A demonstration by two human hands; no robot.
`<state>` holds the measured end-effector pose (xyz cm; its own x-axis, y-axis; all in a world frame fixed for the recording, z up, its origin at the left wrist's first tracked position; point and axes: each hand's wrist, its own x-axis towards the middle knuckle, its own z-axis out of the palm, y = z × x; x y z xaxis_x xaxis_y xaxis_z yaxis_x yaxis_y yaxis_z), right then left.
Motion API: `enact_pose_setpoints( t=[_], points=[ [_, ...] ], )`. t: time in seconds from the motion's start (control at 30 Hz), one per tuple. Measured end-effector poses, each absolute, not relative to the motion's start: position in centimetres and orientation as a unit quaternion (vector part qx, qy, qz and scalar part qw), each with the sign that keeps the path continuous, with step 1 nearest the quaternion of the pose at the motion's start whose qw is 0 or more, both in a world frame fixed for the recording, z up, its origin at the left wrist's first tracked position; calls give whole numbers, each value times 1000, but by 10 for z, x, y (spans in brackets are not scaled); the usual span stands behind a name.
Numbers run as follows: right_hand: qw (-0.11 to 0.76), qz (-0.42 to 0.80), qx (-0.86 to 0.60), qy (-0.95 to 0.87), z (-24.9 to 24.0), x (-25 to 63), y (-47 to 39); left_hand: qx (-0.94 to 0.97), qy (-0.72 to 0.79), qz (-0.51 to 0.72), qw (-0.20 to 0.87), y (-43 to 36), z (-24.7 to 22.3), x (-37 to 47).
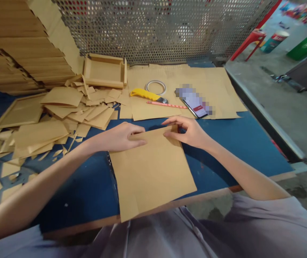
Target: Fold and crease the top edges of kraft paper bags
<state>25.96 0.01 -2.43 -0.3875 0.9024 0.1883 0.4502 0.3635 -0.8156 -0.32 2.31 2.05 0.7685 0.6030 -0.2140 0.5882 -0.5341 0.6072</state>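
Observation:
A flat brown cardboard sheet (153, 172) lies in front of me, its near end reaching past the table's front edge. My left hand (120, 138) grips the sheet's far left part, thumb on top and fingers curled beyond the far edge. On the far right corner is my right hand (188, 132), thumb on the upper face and fingers bent over the edge. A dark, shiny edge of something shows under the sheet's left side; I cannot make out what it is. Beyond my hands lie a yellow utility knife (148, 95), a pink measuring tape (166, 105) and a roll of tape (155, 87).
Cardboard scraps (62, 114) are heaped at left, below tall cardboard stacks (22, 39). A shallow cardboard tray (105, 70) sits near the perforated metal panel (142, 32). A phone (195, 102) rests on flat cardboard (223, 93). The table (234, 143) is blue.

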Motion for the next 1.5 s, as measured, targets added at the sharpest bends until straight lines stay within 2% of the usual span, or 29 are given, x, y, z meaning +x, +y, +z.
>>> enact_pose_setpoints(
  t=[0.1,0.2,0.4,0.57,0.77,1.13,1.27,1.5],
  points=[
    [371,320,-430,-758,-23,258,-3,878,325,7,352,21,21,-1],
    [410,361,-412,-729,-21,258,-5,892,328,22,309,17,17,2],
    [320,446,-471,-691,-21,260,0,899,361,88,233,13,4,6],
    [342,470,-461,-671,-23,256,0,854,401,179,279,16,9,7],
    [368,503,-447,-641,-23,252,0,810,403,222,364,19,9,6],
    [399,634,-437,-498,-26,252,2,865,362,162,309,23,11,-1],
    [419,636,-438,-479,-28,254,5,878,367,121,285,23,12,-3],
    [370,675,-430,-472,-26,253,2,882,376,131,253,20,10,-1]
  ],
)
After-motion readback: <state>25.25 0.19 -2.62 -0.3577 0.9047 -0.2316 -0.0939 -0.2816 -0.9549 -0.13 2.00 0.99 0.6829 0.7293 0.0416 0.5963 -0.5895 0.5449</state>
